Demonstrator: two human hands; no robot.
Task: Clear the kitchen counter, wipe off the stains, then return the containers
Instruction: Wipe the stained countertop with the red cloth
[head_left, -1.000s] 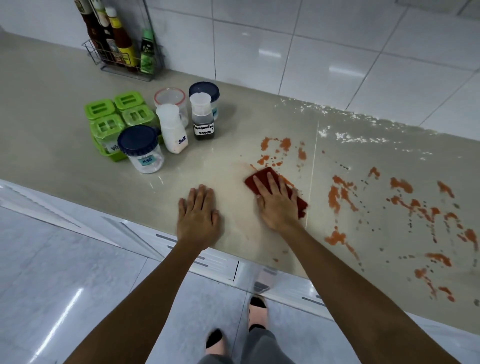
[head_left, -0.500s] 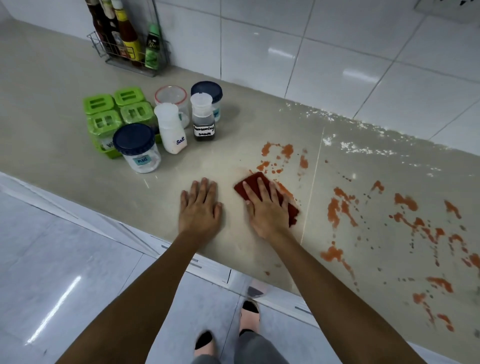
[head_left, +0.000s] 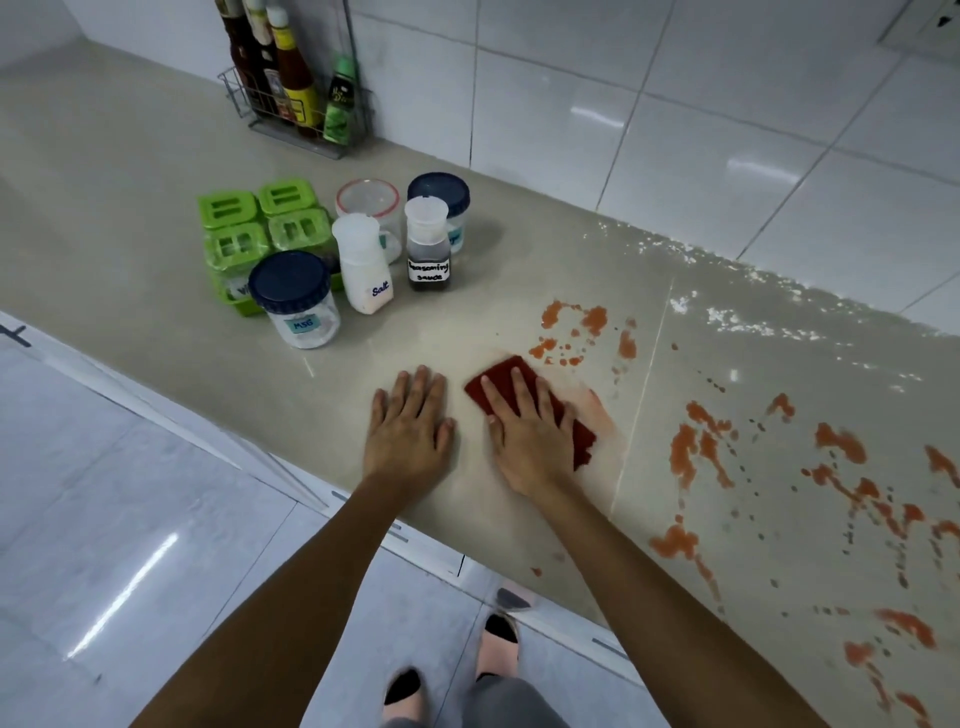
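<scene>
Head view, right hand (head_left: 530, 434) – grip spread flat – pressing red cloth (head_left: 583, 442) beneath, stains (head_left: 691, 449) beside

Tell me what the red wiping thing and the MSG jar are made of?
The red cloth looks like soft matte fabric: it lies flat and limp under the right hand. The MSG jar seems clear glossy plastic, possibly glass, since you can see inside; its dark blue lid looks like plastic.

Right hand (head_left: 530, 431) flat on red cloth (head_left: 582, 441) on stained bench (head_left: 130, 171), left hand (head_left: 408, 431) flat beside, containers (head_left: 332, 249) behind
</scene>
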